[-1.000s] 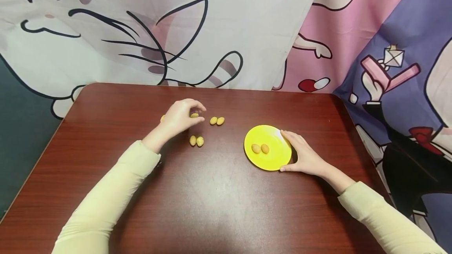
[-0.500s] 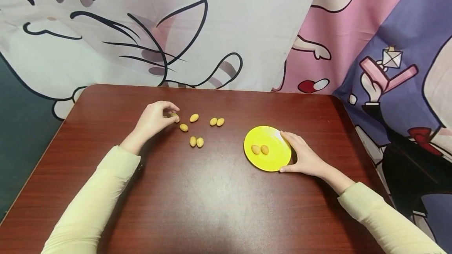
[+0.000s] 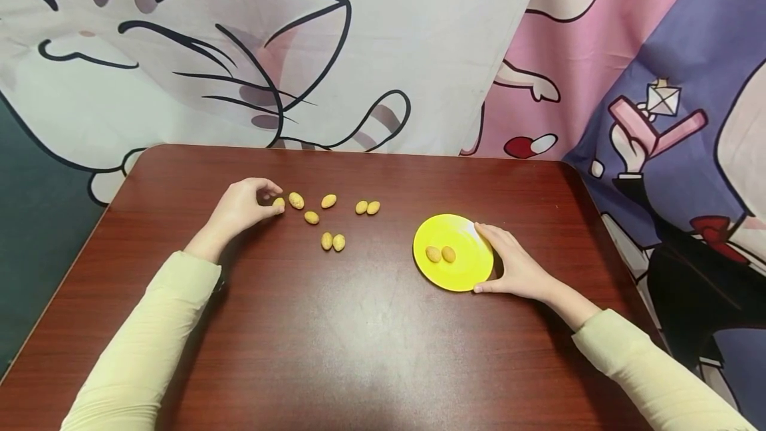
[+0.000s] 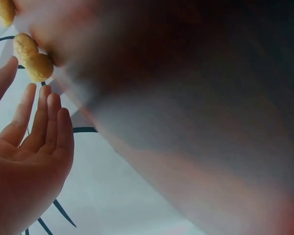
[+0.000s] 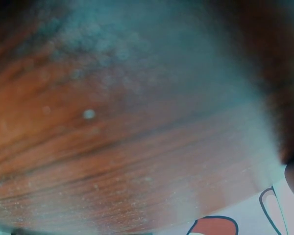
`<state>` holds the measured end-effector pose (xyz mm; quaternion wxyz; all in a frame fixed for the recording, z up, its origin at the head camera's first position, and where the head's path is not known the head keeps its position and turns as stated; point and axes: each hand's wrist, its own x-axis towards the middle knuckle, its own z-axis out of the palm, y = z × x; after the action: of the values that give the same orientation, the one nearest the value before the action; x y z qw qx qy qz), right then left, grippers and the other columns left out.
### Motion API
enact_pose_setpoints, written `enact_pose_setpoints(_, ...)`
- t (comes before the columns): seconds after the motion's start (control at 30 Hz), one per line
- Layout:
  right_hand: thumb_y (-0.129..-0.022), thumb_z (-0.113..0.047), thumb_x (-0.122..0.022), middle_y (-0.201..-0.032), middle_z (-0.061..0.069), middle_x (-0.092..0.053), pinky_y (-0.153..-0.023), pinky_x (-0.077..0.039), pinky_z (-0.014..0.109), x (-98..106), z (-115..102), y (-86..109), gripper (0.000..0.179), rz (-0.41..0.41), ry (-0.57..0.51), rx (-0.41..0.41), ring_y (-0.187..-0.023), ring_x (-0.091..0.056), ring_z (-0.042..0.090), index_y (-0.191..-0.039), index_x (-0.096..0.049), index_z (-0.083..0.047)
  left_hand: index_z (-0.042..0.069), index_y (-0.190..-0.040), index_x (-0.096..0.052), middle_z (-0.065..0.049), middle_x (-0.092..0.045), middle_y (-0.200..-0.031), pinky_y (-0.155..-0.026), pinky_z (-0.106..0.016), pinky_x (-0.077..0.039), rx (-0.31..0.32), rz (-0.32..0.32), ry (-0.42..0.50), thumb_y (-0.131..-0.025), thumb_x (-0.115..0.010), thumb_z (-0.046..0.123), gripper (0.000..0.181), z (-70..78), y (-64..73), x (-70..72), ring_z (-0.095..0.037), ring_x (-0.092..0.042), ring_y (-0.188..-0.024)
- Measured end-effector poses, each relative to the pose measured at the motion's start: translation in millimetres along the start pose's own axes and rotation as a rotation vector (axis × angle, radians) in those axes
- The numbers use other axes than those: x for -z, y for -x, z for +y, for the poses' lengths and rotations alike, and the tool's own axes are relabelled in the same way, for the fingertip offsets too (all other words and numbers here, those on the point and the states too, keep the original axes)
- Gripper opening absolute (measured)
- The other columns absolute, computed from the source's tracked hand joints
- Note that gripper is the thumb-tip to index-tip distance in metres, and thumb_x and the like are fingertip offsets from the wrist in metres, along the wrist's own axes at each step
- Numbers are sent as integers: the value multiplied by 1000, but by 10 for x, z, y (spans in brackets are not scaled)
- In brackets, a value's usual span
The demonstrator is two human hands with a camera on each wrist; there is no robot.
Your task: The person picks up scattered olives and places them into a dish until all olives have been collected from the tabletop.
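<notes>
My left hand (image 3: 242, 206) is at the left end of a group of small yellow, wrinkled, oval nut-like pieces. Its thumb and fingers stand apart around the leftmost piece (image 3: 278, 203); in the left wrist view the fingers are loosely extended, with two overlapping pieces (image 4: 33, 58) just beyond the fingertips. Another piece (image 3: 296, 201) lies right beside the hand. On the right, my right hand (image 3: 517, 265) holds the round yellow plate (image 3: 469, 235) at its right edge, fingers at the far side and thumb at the near side. Two pieces (image 3: 441, 254) sit in the plate.
Several more pieces lie on the dark red wooden table (image 3: 359, 338): a pair (image 3: 368, 207) towards the plate, a nearer pair (image 3: 332, 241), and single ones (image 3: 328, 201) between. Behind the table's far edge hangs a cartoon-printed cloth (image 3: 419, 38). The right wrist view shows mostly blurred tabletop.
My left hand has moved left along the row, from over the middle pieces to the leftmost one, uncovering the pieces behind it. The right hand and plate stay put.
</notes>
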<state>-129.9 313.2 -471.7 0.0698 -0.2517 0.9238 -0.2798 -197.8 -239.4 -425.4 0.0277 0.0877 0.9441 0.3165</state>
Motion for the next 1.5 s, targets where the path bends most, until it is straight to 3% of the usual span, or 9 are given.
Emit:
enact_pose_setpoints(0.27, -68, -42, -100, -166, 24, -37, -117, -31, 74, -2, -11, 4, 126, -3, -4, -4, -153, -30, 46, -166, -29, -6, -3, -116, -73, -22, -73, -108, -90, -44, -50, -2, -65, -4, -92, -81, 14, 30, -64, -3, 1, -35, -67, -103)
enact_pose_setpoints(0.5, -69, -41, -100, -166, 24, -37, -117, -32, 74, -8, -3, 1, 125, -1, -1, -6, -152, -31, 46, -167, -29, -7, -2, -116, -74, -20, -74, -105, -86, -38, -50, 11, -58, 5, -93, -81, 14, 30, -82, -4, 5, -32, -68, -99)
enact_pose_setpoints(0.7, -68, -41, -100, -165, 24, -38, -117, -33, 73, -8, 13, -10, 125, 5, 4, 3, -152, -32, 46, -167, -30, -8, -2, -116, -75, -20, -75, -106, -87, -38, -50, -3, -5, 8, -92, -81, 14, 29, -28, 9, 21, -33, -69, -100)
enact_pose_setpoints(0.87, -68, -42, -99, -166, 23, -37, -118, -31, 74, 6, 10, -14, 125, 0, 0, -3, -152, -31, 45, -167, -30, -8, -1, -118, -75, -20, -76, -107, -90, -41, -51, -34, 47, 36, -92, -80, 13, 29, 104, -11, -4, -34, -70, -101)
enact_pose_setpoints(1.13, -68, -41, -100, -165, 25, -38, -117, -31, 74, 7, -6, -15, 125, 2, 5, 3, -152, -31, 46, -166, -30, -6, 1, -117, -76, -19, -74, -108, -91, -45, -53, -99, 76, 60, -91, -82, 11, 29, 386, -58, -176, -34, -69, -101)
enact_pose_setpoints(1.27, -68, -40, -100, -165, 25, -37, -118, -31, 74, 8, -11, -18, 125, 2, 6, 5, -152, -31, 46, -166, -30, -6, 2, -117, -76, -17, -74, -106, -87, -42, -51, -123, 73, 68, -91, -83, 11, 28, 551, -78, -258, -33, -69, -100)
enact_pose_setpoints(1.5, -68, -41, -100, -165, 24, -37, -117, -31, 74, 5, -5, 2, 125, 3, 3, 0, -152, -31, 47, -166, -30, -6, 4, -118, -77, -16, -74, -113, -93, -45, -54, -181, 44, 104, -89, -85, 11, 31, 843, -113, -419, -32, -69, -105)
